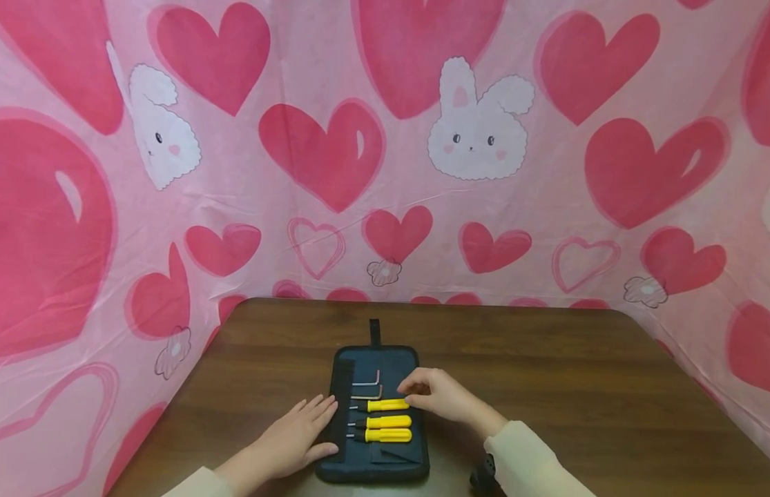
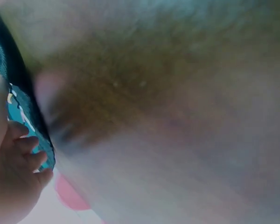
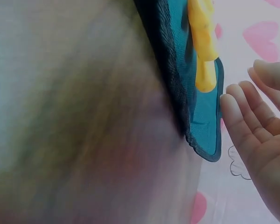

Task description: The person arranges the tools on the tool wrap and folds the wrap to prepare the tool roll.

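Note:
A dark tool pouch [image 1: 393, 359] lies unfolded on the table. Tucked into its left-hand band are three yellow-handled screwdrivers [image 1: 387, 422] and, above them, two L-shaped hex keys [image 1: 369, 397]. My left hand [image 1: 295, 431] rests with straight fingers on the pouch's left edge; the left wrist view shows that hand [image 2: 14, 172] against the pouch. Over the pouch's right edge is my right hand [image 1: 443, 395], its fingertips by the end of the uppermost handle. In the right wrist view the loosely bent fingers [image 3: 245, 119] hold nothing, and yellow handles [image 3: 204, 42] stand beside them.
A short black strap [image 1: 375, 333] sticks out from the pouch's far edge. The brown wooden table [image 1: 546, 359] runs back to a pink cloth [image 1: 409, 186] with hearts and rabbits. Something black [image 1: 484, 476] shows beside the right sleeve.

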Tool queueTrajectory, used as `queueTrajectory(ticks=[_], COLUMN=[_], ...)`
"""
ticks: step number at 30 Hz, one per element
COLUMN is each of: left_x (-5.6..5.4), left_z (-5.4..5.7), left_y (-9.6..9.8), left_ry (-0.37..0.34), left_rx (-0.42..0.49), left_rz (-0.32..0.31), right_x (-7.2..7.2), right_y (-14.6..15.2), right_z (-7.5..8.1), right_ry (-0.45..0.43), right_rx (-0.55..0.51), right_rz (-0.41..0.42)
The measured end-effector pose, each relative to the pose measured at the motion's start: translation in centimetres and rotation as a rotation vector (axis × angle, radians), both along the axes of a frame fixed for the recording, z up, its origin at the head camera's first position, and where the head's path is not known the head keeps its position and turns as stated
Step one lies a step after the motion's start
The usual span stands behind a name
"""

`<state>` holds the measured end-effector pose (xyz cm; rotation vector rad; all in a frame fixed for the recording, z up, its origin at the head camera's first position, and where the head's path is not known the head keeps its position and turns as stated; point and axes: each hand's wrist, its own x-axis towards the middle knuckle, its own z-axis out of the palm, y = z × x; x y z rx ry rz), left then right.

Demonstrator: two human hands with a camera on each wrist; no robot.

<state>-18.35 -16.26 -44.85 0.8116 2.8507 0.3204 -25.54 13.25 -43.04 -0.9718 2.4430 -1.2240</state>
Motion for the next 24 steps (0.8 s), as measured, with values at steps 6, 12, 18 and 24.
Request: queueTrajectory(ticks=[6,12,18,24], left_x=[0.8,1.5,1.8,2.0], left_z=[0.1,0.3,0.2,0.1], left_y=[-0.3,-0.6,-1.0,-1.2], left_ry=[-0.053,-0.112,-0.014,0.039], left_rx=[0.060,0.103,0.105,0.103], left_rz=[-0.049,-0.109,-0.240,-0.287], right_x=[1.6,2.7,3.4,3.8], right_y=[1.2,2.0,2.5,2.8], right_z=[0.0,-0.4,-0.9,-1.2], right_ry=[-0.009,-0.012,0.048,0.193], right_rx=[-0.013,0.007,0.099,0.150], right_rz=[0.064,0.141,0.261,0.362])
